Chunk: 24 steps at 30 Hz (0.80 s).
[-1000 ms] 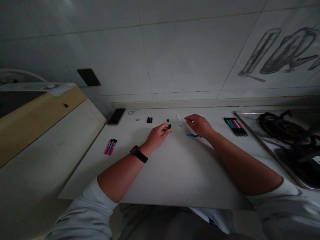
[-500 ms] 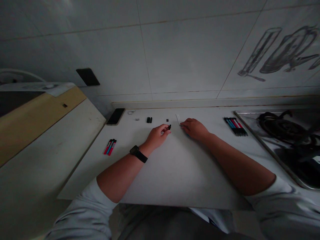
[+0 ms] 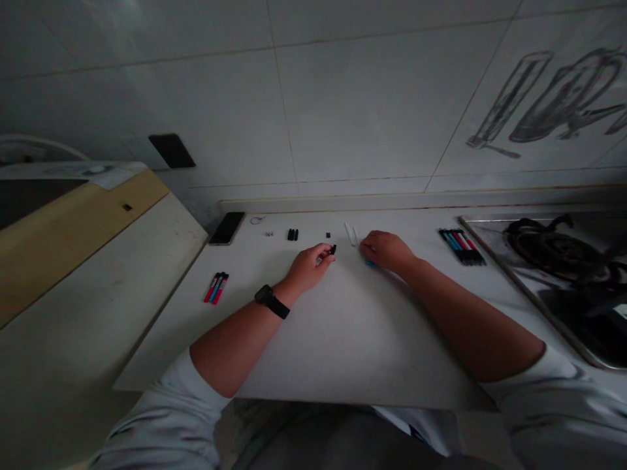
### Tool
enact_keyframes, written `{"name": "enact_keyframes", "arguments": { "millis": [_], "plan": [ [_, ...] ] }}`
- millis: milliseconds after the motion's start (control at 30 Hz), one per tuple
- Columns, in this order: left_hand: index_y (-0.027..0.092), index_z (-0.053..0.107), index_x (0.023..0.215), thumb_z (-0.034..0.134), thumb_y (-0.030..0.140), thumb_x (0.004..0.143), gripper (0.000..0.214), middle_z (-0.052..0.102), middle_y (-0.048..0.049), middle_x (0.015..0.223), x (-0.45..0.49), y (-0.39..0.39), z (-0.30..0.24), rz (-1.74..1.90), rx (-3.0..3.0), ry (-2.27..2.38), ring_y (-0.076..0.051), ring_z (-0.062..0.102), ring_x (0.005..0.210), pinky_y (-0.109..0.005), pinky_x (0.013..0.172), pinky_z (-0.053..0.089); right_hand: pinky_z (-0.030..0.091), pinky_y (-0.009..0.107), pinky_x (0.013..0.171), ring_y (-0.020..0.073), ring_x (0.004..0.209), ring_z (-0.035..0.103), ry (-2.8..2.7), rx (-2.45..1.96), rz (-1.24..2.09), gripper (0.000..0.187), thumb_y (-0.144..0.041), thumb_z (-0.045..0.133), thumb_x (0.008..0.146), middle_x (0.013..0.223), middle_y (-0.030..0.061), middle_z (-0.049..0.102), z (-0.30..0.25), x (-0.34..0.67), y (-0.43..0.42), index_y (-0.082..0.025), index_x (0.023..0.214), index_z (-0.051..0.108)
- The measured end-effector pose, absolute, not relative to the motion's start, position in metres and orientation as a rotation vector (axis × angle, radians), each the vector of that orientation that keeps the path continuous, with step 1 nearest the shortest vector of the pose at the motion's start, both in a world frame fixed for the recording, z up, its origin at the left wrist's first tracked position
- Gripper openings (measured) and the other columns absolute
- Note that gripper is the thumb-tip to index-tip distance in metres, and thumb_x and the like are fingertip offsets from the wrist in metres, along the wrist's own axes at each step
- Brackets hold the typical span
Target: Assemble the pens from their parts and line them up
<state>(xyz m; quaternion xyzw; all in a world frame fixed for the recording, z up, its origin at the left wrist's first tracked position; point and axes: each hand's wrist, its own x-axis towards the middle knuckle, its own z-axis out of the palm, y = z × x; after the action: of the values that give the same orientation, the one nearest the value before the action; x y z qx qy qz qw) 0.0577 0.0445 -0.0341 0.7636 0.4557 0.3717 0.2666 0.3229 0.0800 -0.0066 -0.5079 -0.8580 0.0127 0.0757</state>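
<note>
- Black part (image 3: 334, 249): located near the middle of the tabletop (image 3: 313, 339), pinched between thumb and finger of my left hand (image 3: 308, 266).
- Long axis: appears tilted, upper end away from me; too small to tell which end leads.
- My right hand (image 3: 385, 249): fingers drawn together beside the clear tubes (image 3: 349, 234), partly covering a blue piece (image 3: 369, 263); grip cannot be told.
- Progress, judged: partway. Black sleeves (image 3: 292, 235) and coloured barrels (image 3: 216, 288) lie grouped; the black part is not yet set down; the pens (image 3: 462, 247) at right appear whole.

Dark phone (image 3: 227, 228) near the tiled wall (image 3: 357, 104), gas stove (image 3: 539, 281) far right.
</note>
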Motion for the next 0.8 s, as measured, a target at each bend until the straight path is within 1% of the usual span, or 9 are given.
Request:
{"name": "enact_keyframes", "arguments": {
  "millis": [33,100,167,200,300,433,533,633,800],
  "plan": [
    [0.021,0.069,0.111,0.065,0.026,0.095,0.017,0.077,-0.0046,0.099,0.0578,0.0445,-0.0341,1.002,2.062,1.235,-0.018,0.072,0.092,-0.033,0.087,0.055,0.049,0.030,0.091,0.0236,0.100,0.069,-2.563,-1.542,0.027,0.035,-0.032,0.047,0.102,0.108,0.0120,0.075,-0.0065,0.3233,0.0803,-0.019,0.107,0.080],
    [0.021,0.070,0.112,0.065,0.027,0.095,0.018,0.077,-0.0046,0.100,0.0577,0.0444,-0.0343,0.993,2.066,1.235,-0.018,0.072,0.092,-0.032,0.086,0.055,0.049,0.030,0.091,0.0228,0.099,0.069,-2.537,-1.548,0.018,0.036,-0.033,0.047,0.102,0.112,0.0116,0.075,-0.0067,0.3240,0.0807,-0.020,0.116,0.078],
    [0.021,0.070,0.111,0.066,0.026,0.095,0.017,0.077,-0.0046,0.099,0.0577,0.0442,-0.0342,0.985,2.073,1.232,-0.018,0.072,0.092,-0.032,0.086,0.055,0.049,0.030,0.093,0.0224,0.101,0.069,-2.544,-1.513,0.027,0.038,-0.033,0.047,0.103,0.116,0.0111,0.074,-0.0070,0.3246,0.0807,-0.021,0.123,0.076],
    [0.021,0.070,0.111,0.066,0.026,0.095,0.017,0.077,-0.0046,0.099,0.0577,0.0439,-0.0339,0.985,2.077,1.233,-0.018,0.072,0.091,-0.032,0.086,0.054,0.048,0.030,0.094,0.0227,0.103,0.069,-2.561,-1.493,0.033,0.038,-0.033,0.047,0.103,0.117,0.0113,0.074,-0.0070,0.3247,0.0805,-0.021,0.123,0.077],
    [0.021,0.070,0.110,0.066,0.026,0.095,0.016,0.077,-0.0047,0.099,0.0579,0.0431,-0.0328,0.987,2.088,1.241,-0.018,0.072,0.092,-0.032,0.086,0.054,0.048,0.031,0.095,0.0240,0.105,0.069,-2.579,-1.489,0.059,0.036,-0.034,0.049,0.103,0.113,0.0118,0.075,-0.0060,0.3247,0.0792,-0.021,0.119,0.078],
    [0.021,0.070,0.110,0.065,0.026,0.096,0.016,0.077,-0.0050,0.099,0.0579,0.0425,-0.0322,0.972,2.098,1.243,-0.019,0.072,0.092,-0.032,0.085,0.055,0.049,0.031,0.095,0.0239,0.104,0.070,-2.562,-1.502,0.059,0.034,-0.033,0.051,0.102,0.112,0.0108,0.075,-0.0037,0.3242,0.0780,-0.024,0.121,0.078],
    [0.022,0.070,0.111,0.065,0.027,0.096,0.017,0.077,-0.0050,0.100,0.0574,0.0430,-0.0335,0.966,2.101,1.241,-0.019,0.072,0.093,-0.033,0.086,0.055,0.049,0.032,0.095,0.0246,0.104,0.069,-2.615,-1.497,0.030,0.034,-0.033,0.048,0.102,0.110,0.0119,0.075,-0.0030,0.3247,0.0790,-0.021,0.110,0.080],
    [0.022,0.070,0.111,0.064,0.027,0.096,0.017,0.077,-0.0047,0.101,0.0568,0.0438,-0.0351,0.960,2.106,1.240,-0.019,0.072,0.093,-0.033,0.086,0.054,0.050,0.032,0.089,0.0251,0.099,0.070,-2.605,-1.545,-0.011,0.035,-0.033,0.047,0.102,0.107,0.0134,0.075,-0.0039,0.3255,0.0802,-0.018,0.102,0.079],
    [0.022,0.070,0.111,0.065,0.028,0.096,0.016,0.077,-0.0044,0.100,0.0566,0.0437,-0.0346,0.946,2.130,1.253,-0.019,0.072,0.093,-0.033,0.086,0.055,0.049,0.031,0.091,0.0237,0.102,0.069,-2.613,-1.524,0.004,0.030,-0.031,0.051,0.100,0.110,0.0113,0.075,-0.0050,0.3251,0.0799,-0.020,0.105,0.079]
  ]
}}
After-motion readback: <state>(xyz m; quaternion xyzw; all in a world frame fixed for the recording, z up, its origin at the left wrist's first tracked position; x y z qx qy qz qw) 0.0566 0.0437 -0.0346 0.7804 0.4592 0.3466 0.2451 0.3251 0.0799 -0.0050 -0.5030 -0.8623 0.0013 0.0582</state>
